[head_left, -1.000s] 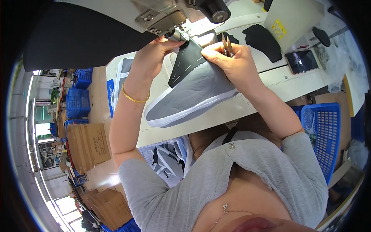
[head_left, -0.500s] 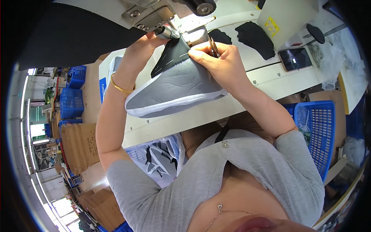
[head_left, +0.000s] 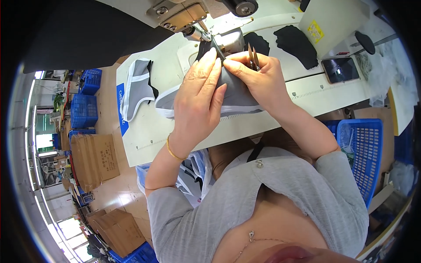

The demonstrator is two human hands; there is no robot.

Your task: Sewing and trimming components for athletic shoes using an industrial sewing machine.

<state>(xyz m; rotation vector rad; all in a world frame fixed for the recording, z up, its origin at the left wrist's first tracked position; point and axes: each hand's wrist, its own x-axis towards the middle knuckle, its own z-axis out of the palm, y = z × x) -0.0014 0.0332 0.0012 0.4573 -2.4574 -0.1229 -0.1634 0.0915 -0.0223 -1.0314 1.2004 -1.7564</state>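
A grey shoe upper with a white lower edge and a black part lies under the sewing machine's head. My left hand rests flat over it, fingers stretched toward the needle area and thumb apart. With thumb and forefinger closed, my right hand pinches the upper's dark edge just right of my left fingertips. Small thread snips are tucked in that same hand, blades pointing up. My left hand covers much of the upper's middle.
Another grey upper with white trim lies on the table's left. Black fabric pieces and a phone lie at right. A blue basket stands right of my lap; a lined basket of pieces is at left.
My left hand has come from behind the upper, near the presser foot, to lie on top of it. The upper's black part has turned from spread flat to mostly covered.
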